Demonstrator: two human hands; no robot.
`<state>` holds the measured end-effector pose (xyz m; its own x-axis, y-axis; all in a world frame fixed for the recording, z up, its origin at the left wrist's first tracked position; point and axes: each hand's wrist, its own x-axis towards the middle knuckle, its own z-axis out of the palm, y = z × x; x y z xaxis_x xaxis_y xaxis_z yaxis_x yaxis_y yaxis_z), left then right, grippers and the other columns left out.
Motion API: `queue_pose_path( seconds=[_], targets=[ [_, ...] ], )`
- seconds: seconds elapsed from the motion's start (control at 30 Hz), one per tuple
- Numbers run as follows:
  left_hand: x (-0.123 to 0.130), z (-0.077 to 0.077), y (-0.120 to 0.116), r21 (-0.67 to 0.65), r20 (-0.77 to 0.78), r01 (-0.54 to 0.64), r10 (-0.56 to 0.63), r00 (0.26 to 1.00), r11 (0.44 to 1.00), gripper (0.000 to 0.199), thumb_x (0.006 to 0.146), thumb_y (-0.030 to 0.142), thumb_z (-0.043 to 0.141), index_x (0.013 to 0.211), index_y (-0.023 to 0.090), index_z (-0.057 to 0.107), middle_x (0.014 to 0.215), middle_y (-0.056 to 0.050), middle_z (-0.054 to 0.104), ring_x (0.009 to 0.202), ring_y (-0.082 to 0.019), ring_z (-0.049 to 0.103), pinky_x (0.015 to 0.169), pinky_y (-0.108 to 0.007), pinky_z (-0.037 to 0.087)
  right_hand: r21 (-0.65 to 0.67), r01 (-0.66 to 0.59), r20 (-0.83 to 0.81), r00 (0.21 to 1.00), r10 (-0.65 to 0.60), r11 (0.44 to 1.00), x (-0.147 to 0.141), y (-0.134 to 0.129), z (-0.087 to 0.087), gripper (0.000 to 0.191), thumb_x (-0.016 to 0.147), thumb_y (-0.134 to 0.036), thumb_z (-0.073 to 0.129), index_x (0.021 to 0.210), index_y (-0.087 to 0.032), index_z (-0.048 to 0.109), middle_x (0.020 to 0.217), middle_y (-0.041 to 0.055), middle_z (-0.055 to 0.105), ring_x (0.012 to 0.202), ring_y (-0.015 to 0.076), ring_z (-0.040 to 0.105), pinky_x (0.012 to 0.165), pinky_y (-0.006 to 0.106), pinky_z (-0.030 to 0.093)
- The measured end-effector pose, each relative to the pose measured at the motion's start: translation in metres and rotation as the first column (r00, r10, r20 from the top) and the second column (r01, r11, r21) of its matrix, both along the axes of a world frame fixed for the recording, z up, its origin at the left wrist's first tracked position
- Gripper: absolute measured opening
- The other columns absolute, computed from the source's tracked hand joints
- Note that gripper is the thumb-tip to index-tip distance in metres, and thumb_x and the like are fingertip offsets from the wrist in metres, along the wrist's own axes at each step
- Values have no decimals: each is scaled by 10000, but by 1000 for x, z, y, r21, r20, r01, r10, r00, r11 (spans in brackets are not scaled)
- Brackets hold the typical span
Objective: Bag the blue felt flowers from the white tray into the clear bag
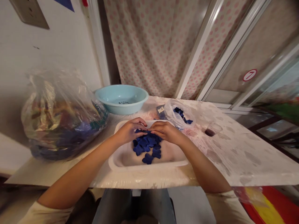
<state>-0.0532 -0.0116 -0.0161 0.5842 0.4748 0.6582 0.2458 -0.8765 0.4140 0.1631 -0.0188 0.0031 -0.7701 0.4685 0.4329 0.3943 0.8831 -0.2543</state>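
Several deep blue flower-shaped pieces point(147, 143), thin like fabric, lie heaped in a white shallow tray point(116, 160) before me. Over the far part of the heap, my left hand point(130, 130) and my right hand point(166, 132) nearly meet at the fingertips. Both have bent, closed fingers, with a blue piece between them; its edges are partly hidden. Just behind the tray, a clear plastic bag point(171, 114) lies on its side with more blue pieces point(179, 112) at its mouth.
A light blue basin point(121, 109) stands at the back. On the left bulges a large clear bag point(63, 115) of coloured pieces. A small clear cup point(213, 129) with dark liquid stands right on the stained white table point(252, 152). Behind hangs a dotted curtain point(154, 46).
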Motion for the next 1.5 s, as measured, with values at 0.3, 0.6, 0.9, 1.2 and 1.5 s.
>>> queue_pose_path(
  seconds=[0.3,0.6,0.9,1.2,1.5],
  targets=[
    [-1,1,-3,-70,-144,-42,31,989,997,126,793,181,586,889,174,667,855,-50,680,788,-140,623,747,-241,468,9,18,-51,999,-18,1000,3,-2,4,175,819,-300,559,742,-157,624,706,31,625,669,127,562,638,236,424],
    [2,-1,0,-409,8,-253,281,960,877,195,774,319,583,728,144,656,648,-18,663,563,-132,585,531,-222,434,6,270,-139,954,-266,963,4,2,2,333,805,-394,557,584,-155,483,568,-18,477,528,93,450,513,209,336],
    [4,7,-5,-815,296,196,101,950,545,291,715,392,656,808,117,633,719,-28,670,677,-145,640,687,-266,503,412,86,48,992,-116,907,0,-5,4,313,845,-383,499,1104,-217,561,928,72,553,837,170,508,737,303,424],
    [8,16,-14,-825,327,318,-64,943,466,219,731,320,656,804,117,619,787,-34,666,732,-137,632,813,-324,483,372,82,-16,997,-82,924,-1,-10,3,223,891,-264,435,856,-172,634,761,47,554,695,129,491,612,253,391],
    [9,22,-17,-813,208,223,-89,974,538,215,731,311,648,656,121,580,601,23,546,606,-100,554,621,-229,485,215,23,-53,999,-12,976,-2,-12,4,236,863,-337,481,789,-163,623,721,32,511,667,122,482,613,245,389]
  ],
)
